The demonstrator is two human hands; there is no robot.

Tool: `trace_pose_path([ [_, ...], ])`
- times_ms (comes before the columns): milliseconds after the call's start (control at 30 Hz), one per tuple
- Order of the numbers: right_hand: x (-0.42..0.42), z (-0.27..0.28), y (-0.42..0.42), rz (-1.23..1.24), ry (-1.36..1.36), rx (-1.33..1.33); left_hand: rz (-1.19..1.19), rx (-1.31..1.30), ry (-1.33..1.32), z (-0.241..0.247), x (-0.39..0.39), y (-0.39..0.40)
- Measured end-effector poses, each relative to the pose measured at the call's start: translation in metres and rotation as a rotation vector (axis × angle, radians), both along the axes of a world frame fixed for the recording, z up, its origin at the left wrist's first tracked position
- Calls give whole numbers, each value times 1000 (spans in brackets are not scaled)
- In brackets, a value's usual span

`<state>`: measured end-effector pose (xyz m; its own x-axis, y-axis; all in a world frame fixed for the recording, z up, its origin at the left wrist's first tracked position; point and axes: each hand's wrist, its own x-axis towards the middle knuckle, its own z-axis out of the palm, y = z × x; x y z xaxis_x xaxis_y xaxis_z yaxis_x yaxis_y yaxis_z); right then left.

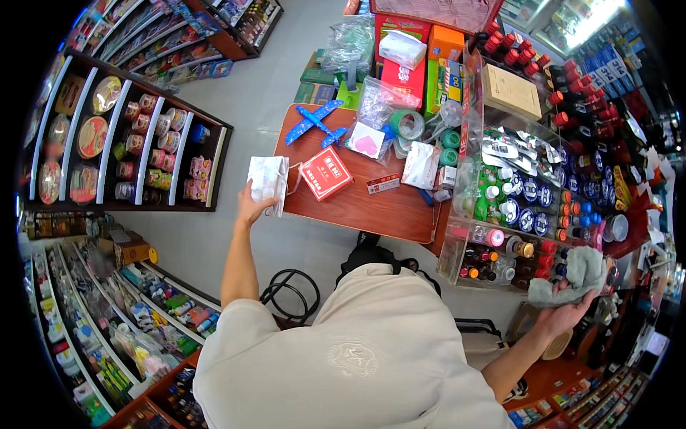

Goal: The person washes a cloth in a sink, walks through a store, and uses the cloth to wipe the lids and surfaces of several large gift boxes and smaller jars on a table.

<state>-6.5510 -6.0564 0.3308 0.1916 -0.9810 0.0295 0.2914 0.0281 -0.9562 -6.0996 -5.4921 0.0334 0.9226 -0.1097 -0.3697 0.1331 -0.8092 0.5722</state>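
Observation:
My left hand point(252, 205) grips a small white patterned paper bag point(268, 179) with a cord handle, at the left edge of the wooden table point(375, 217). A red square box with a white border point(326, 174) lies just right of the bag. Out to the right, my right hand point(571, 311) holds a crumpled grey cloth point(584, 271) in front of the bottle display. A blue toy plane point(317, 123) rests behind the red box. To the right of that box lies a slim red and white carton point(383, 183).
A roll of green tape point(407, 125), a tissue pack point(422, 165) and plastic bags crowd the table's back right. A clear acrylic display point(455, 252) of bottles borders it on the right. Stocked shelves point(144, 171) stand left. A coiled black cable point(289, 292) is below the left forearm.

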Motion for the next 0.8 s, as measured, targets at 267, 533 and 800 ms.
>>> trace_pose_path([
  [267, 21, 6, 0, 100, -7, -64, -134, 405, -34, -64, 3, -52],
  [533, 11, -1, 15, -25, 1, -68, -182, 347, -76, -64, -13, -70],
  [800, -1, -14, 19, -88, -81, -32, 8, 51, -804, 19, -3, -156],
])
